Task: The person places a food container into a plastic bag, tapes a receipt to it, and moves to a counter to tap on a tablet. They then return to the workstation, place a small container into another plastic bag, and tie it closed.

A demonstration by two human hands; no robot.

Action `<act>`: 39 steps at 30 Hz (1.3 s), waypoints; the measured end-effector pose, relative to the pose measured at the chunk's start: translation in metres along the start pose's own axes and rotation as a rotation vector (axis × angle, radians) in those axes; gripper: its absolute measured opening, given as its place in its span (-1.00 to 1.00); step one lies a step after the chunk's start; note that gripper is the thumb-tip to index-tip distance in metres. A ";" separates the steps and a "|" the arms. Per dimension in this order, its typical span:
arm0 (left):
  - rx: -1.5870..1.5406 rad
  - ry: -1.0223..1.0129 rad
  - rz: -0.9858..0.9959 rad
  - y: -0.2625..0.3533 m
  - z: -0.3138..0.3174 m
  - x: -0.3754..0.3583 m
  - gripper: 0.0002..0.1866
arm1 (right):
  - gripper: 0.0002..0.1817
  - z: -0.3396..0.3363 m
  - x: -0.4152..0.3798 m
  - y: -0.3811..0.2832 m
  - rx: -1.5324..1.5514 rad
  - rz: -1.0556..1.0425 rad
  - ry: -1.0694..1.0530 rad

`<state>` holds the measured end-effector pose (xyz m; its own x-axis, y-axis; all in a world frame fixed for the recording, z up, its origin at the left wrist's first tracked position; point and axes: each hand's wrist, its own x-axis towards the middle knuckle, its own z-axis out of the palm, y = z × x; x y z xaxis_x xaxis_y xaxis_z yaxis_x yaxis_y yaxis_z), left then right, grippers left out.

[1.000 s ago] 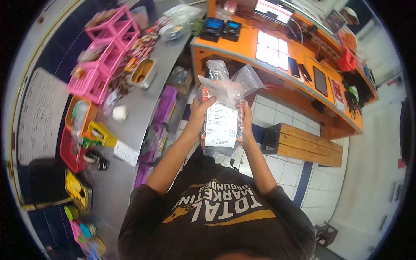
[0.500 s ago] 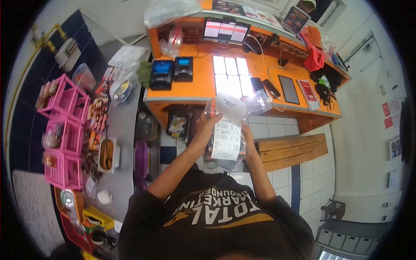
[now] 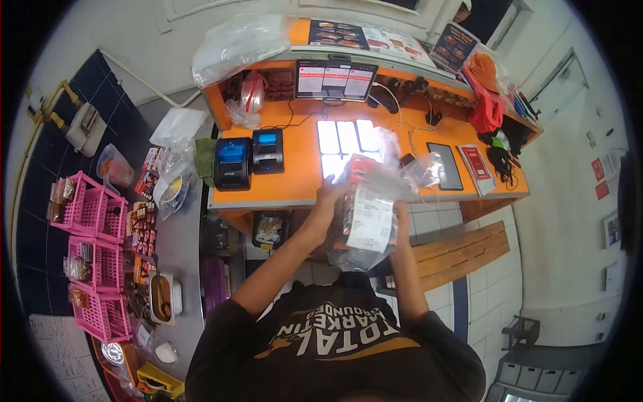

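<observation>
A clear plastic bag [image 3: 360,258] with a dark and red-orange package inside is held up in front of my chest. On its face lies a long white printed receipt [image 3: 370,221]. My left hand [image 3: 325,209] grips the bag's left side, with its fingers partly behind it. Along the right edge, my right hand [image 3: 401,224] is closed on the bag, most of its fingers hidden. Loose, shiny plastic at the bag's top spreads over the front of the orange counter [image 3: 288,194].
Several lit phones [image 3: 339,137] lie on the counter beside two receipt printers [image 3: 233,164], a monitor [image 3: 335,80] and a tablet [image 3: 445,166]. At left, pink baskets [image 3: 100,264] and a food tray [image 3: 163,298] stand on a metal worktop. A wooden bench [image 3: 462,254] is at right.
The bag has shifted slightly right and down and is turned, so the receipt looks tilted and shorter. My left thumb has left the receipt's front. The camera view has tipped up toward the counter.
</observation>
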<state>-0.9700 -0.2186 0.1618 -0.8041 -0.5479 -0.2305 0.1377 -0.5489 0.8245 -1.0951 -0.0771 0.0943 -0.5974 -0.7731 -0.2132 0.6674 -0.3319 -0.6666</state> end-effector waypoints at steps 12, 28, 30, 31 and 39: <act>-0.156 0.151 0.113 -0.016 -0.031 0.179 -0.62 | -0.41 -0.062 0.149 -0.185 -0.074 -0.179 -0.231; 0.763 0.829 0.565 0.025 -0.129 0.337 -0.43 | -0.20 -0.035 0.205 -0.242 0.079 -0.021 -0.538; 0.766 0.836 0.573 0.025 -0.134 0.338 -0.44 | -0.20 -0.043 0.209 -0.240 0.078 -0.011 -0.532; 0.751 0.818 0.583 0.026 -0.127 0.332 -0.46 | -0.20 -0.047 0.211 -0.239 0.078 -0.008 -0.528; 0.799 0.623 0.706 0.035 -0.054 0.287 -0.57 | -0.16 -0.039 0.204 -0.221 0.173 0.057 -0.478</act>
<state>-1.1646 -0.4296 0.0965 -0.2541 -0.8948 0.3672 -0.1382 0.4093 0.9019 -1.3819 -0.1407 0.1701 -0.3150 -0.9399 0.1316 0.7810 -0.3355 -0.5267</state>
